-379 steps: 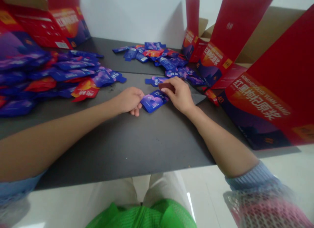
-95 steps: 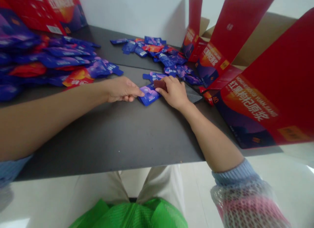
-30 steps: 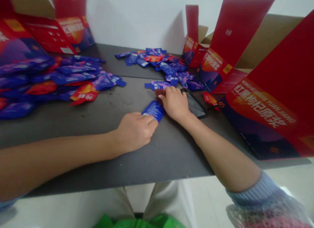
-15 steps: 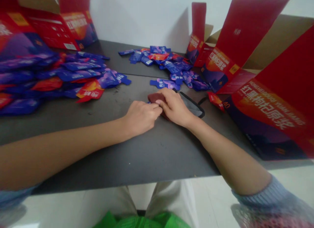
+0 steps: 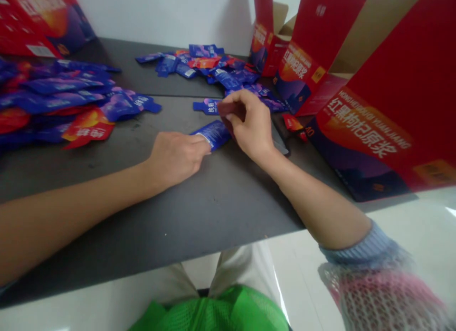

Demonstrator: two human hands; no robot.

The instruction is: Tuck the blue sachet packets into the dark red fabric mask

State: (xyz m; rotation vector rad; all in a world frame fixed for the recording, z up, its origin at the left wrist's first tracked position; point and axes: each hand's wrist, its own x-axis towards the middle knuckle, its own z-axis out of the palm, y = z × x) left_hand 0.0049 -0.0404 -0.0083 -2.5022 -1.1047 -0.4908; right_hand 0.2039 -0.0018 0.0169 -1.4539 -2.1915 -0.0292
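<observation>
A blue foil sachet (image 5: 213, 134) lies tilted between my hands on the dark grey table (image 5: 142, 179). My left hand (image 5: 176, 157) pinches its near end, with the fingertips over the foil. My right hand (image 5: 249, 122) is raised just beyond it, fingers curled on a small dark red piece (image 5: 231, 110), and its edge meets the sachet's far end. Another sachet (image 5: 205, 106) lies flat just past my right fingers. Under my right palm, a black flat object (image 5: 280, 143) is mostly hidden.
A heap of blue and red sachets (image 5: 60, 96) fills the table's left side, and a looser spread (image 5: 203, 62) lies at the back. Flattened red cartons (image 5: 359, 141) stand along the right. The table's front edge runs just beyond my forearms, above my lap.
My hands have moved apart, uncovering the blue sachet they hid half a second ago. My right hand has lifted with the dark red piece, and the view has shifted.
</observation>
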